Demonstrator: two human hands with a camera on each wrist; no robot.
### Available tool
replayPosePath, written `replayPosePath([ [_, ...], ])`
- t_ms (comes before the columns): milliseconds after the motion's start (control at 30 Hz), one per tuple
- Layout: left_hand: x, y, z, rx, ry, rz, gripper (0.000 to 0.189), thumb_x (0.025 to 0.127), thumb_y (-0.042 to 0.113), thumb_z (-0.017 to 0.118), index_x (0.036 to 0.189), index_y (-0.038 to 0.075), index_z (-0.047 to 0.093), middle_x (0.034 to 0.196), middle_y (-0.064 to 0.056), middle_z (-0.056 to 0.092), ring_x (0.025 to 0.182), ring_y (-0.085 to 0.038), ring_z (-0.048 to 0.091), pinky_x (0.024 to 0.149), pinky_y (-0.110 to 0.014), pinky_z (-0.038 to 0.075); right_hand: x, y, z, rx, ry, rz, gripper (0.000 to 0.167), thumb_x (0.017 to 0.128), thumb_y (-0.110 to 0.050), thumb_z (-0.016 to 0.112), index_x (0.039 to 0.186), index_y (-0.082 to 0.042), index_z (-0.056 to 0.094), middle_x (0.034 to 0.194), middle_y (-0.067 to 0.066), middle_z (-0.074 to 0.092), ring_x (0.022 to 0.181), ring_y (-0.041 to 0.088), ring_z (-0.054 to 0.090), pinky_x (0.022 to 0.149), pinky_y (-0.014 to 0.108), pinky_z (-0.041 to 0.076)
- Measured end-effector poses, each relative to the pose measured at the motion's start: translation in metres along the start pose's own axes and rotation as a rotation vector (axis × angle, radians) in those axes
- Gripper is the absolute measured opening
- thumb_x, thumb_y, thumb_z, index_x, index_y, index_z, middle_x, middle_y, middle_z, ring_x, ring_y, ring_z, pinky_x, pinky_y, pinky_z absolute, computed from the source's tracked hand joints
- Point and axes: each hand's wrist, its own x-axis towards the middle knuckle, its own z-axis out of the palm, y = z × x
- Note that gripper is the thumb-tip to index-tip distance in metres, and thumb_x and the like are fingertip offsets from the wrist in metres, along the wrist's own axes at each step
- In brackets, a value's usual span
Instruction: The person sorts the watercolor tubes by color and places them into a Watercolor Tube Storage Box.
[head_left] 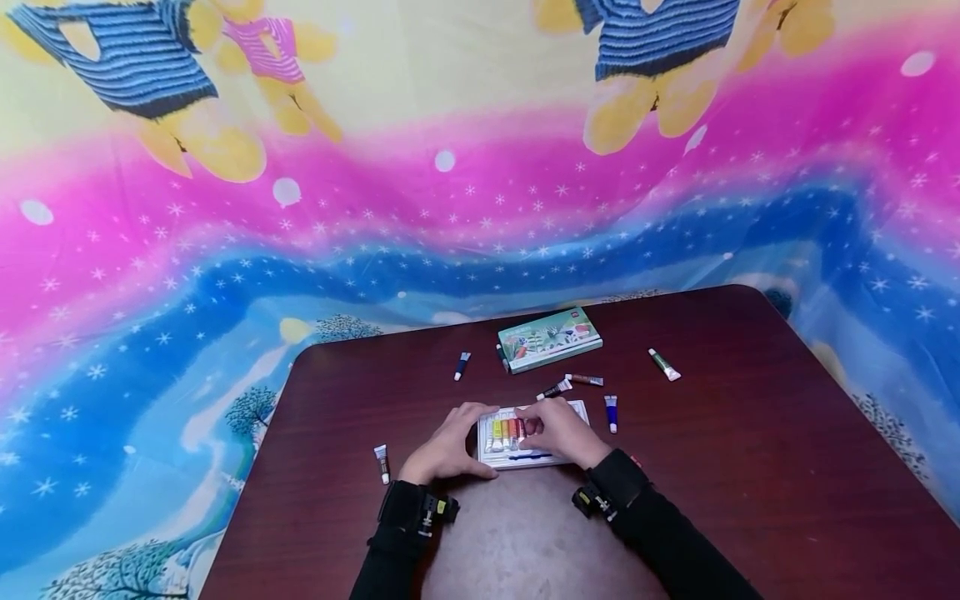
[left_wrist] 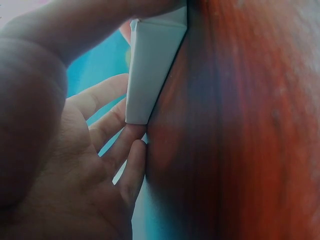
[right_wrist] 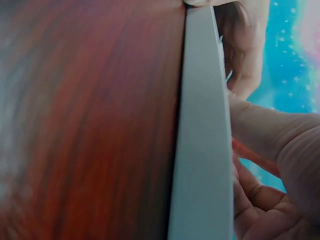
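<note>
A shallow white box [head_left: 491,460] lies on the table with a row of yellow, orange and red paint tubes [head_left: 504,430] inside it. My left hand [head_left: 447,446] holds the box at its left end, thumb along the near side and fingers toward the far side. In the left wrist view, the fingers meet the corner of the white box [left_wrist: 152,75]. Over the box's right half, my right hand [head_left: 558,429] has thumb and fingers on a dark red paint tube [head_left: 522,428] at the row's end. The curled right fingers partly hide that tube.
Behind the box lies a green printed carton [head_left: 550,340]. Loose paint tubes are scattered around: a dark blue tube [head_left: 462,367], a blue tube [head_left: 612,414], a green tube [head_left: 663,365], a brown tube [head_left: 585,380] and others. A patterned cloth [head_left: 450,200] hangs behind the table.
</note>
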Motion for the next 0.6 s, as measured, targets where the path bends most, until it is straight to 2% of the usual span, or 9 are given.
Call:
replayPosePath([
  [167, -0.0002, -0.0001, 0.0003, -0.009, -0.002, 0.004, 0.1, 0.074, 0.039, 0.094, 0.158, 0.024, 0.042, 0.155, -0.002, 0.044, 0.141, -0.024, 0.039, 0.113, -0.052, 0.043, -0.0015, 0.0017, 0.0012, -0.016, 0.007, -0.031, 0.044, 0.081, -0.016, 0.089, 0.121, -0.003, 0.077, 0.081, -0.001, 0.071, 0.069, 0.004, 0.054, 0.062, 0.021, 0.045],
  [300, -0.0003, 0.0, 0.0008, -0.01, -0.002, 0.003, 0.099, 0.075, 0.039, 0.094, 0.158, 0.024, 0.042, 0.155, -0.002, 0.043, 0.142, -0.025, 0.038, 0.113, -0.052, 0.043, -0.0024, 0.0019, 0.0025, -0.041, 0.018, -0.038, 0.04, 0.081, -0.02, 0.09, 0.116, -0.005, 0.08, 0.097, 0.006, 0.079, 0.084, 0.014, 0.067, 0.07, 0.025, 0.054],
  [400, -0.0006, 0.0004, 0.0008, -0.009, 0.002, -0.001, 0.1, 0.075, 0.039, 0.094, 0.158, 0.024, 0.041, 0.156, -0.002, 0.043, 0.142, -0.025, 0.038, 0.113, -0.053, 0.043, -0.0021, 0.0022, 0.0028, -0.048, 0.018, -0.022, 0.043, 0.08, -0.023, 0.091, 0.119, -0.006, 0.078, 0.106, 0.008, 0.079, 0.095, 0.017, 0.071, 0.077, 0.027, 0.057],
  [600, -0.0014, 0.0018, -0.0003, -0.013, 0.003, -0.004, 0.1, 0.075, 0.039, 0.094, 0.158, 0.025, 0.042, 0.155, -0.002, 0.044, 0.141, -0.025, 0.039, 0.113, -0.053, 0.043, -0.0013, 0.003, 0.001, -0.06, 0.016, -0.029, 0.046, 0.08, -0.024, 0.091, 0.12, -0.007, 0.078, 0.108, 0.008, 0.079, 0.089, 0.015, 0.069, 0.068, 0.023, 0.05],
])
